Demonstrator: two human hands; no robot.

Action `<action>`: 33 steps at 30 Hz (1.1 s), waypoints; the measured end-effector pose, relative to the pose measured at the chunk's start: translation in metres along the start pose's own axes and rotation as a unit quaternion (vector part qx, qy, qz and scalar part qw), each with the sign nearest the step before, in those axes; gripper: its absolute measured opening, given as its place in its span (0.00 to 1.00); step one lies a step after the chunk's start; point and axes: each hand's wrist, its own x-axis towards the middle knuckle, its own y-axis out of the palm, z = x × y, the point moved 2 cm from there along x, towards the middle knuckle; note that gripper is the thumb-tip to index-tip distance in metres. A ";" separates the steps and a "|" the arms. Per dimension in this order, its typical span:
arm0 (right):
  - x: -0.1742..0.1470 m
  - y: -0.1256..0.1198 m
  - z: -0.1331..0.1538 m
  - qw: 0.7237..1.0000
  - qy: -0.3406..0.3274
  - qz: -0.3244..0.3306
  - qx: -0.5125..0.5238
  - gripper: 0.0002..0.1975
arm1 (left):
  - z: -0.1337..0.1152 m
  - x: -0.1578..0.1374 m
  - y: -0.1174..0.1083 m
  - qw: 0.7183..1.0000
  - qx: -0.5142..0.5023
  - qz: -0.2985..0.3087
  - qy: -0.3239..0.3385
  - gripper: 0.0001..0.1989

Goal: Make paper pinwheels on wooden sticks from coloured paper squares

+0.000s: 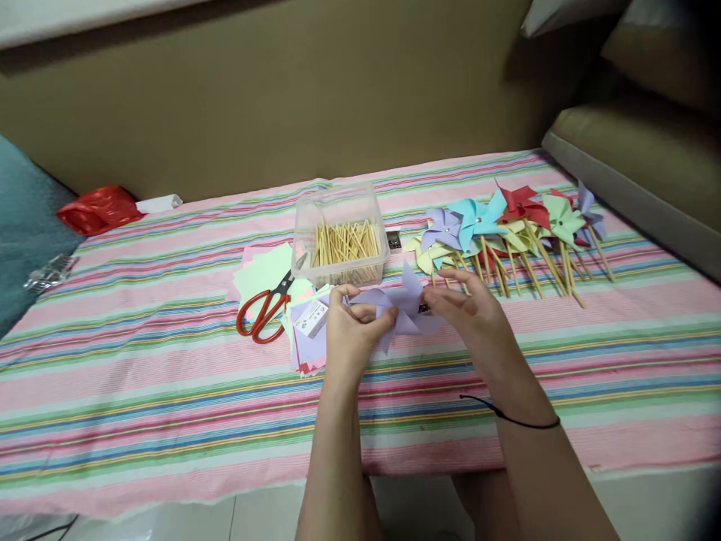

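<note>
A lavender paper pinwheel is held over the cloth by my left hand, the thumb pressing near its middle. At the pinwheel's right side is my right hand, with thumb and fingertips drawn together. What they pinch, if anything, is too small to make out. A small dark box of pins shows partly between the pinwheel and my right fingers. Left of my hands lie a stack of coloured paper squares, a small white labelled box on it, and red-handled scissors.
Behind my hands stands a clear plastic box of wooden sticks. Several pinwheels on sticks lie in a heap at the right. A red plastic bag and a clear packet are far left on the striped cloth.
</note>
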 end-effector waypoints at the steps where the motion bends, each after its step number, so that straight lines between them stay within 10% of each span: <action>1: 0.000 0.000 -0.001 0.999 0.027 0.034 0.004 0.28 | 0.000 -0.001 0.000 1.000 0.012 0.018 -0.009 0.29; 24: -0.006 0.010 -0.006 0.998 0.020 0.047 -0.041 0.34 | 0.004 0.000 0.000 0.995 0.091 0.032 0.006 0.29; 33: 0.006 -0.002 -0.008 0.994 -0.001 -0.101 0.030 0.19 | -0.001 0.005 -0.015 0.998 -0.029 -0.058 0.006 0.33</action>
